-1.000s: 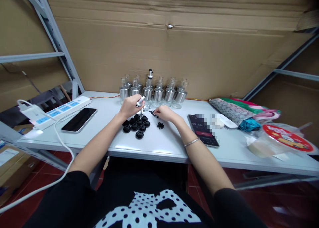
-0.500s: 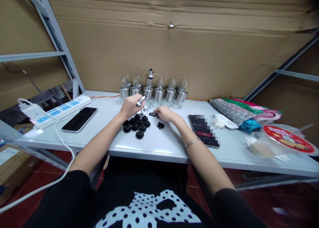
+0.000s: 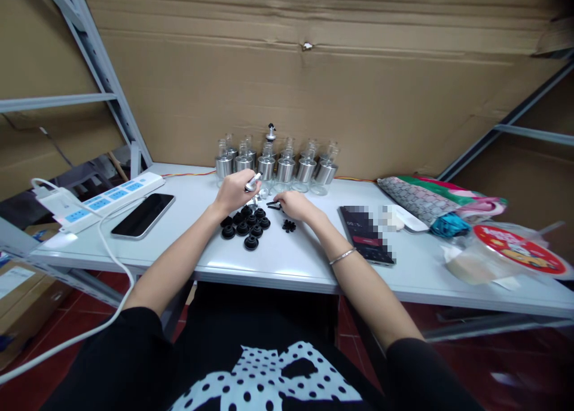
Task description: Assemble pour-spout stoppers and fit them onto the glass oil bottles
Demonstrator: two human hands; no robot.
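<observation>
My left hand [image 3: 237, 191] is closed around a silver metal pourer spout [image 3: 253, 182], its tip pointing up to the right. Fingers bent down together, my right hand [image 3: 293, 205] touches thin black pieces [image 3: 273, 205] on the table; whether one is pinched is hidden. Just in front of it lies a small cluster of tiny black caps [image 3: 289, 225]. Several round black stoppers [image 3: 252, 242] sit below my left hand. Between the hands are some small clear or silvery parts [image 3: 262, 194], too small to make out.
Several glass bottles with steel sleeves [image 3: 286, 170] stand in rows at the back; one bears a pourer [image 3: 271, 133]. On the left are a power strip [image 3: 112, 200] and a phone [image 3: 143, 216]. Another phone [image 3: 366, 234], cloth [image 3: 430, 201] and a lidded plastic tub [image 3: 515, 250] lie right.
My right hand has shifted very slightly left, and the black pieces at its fingertips lie a little differently. The left hand has kept its place with the spout.
</observation>
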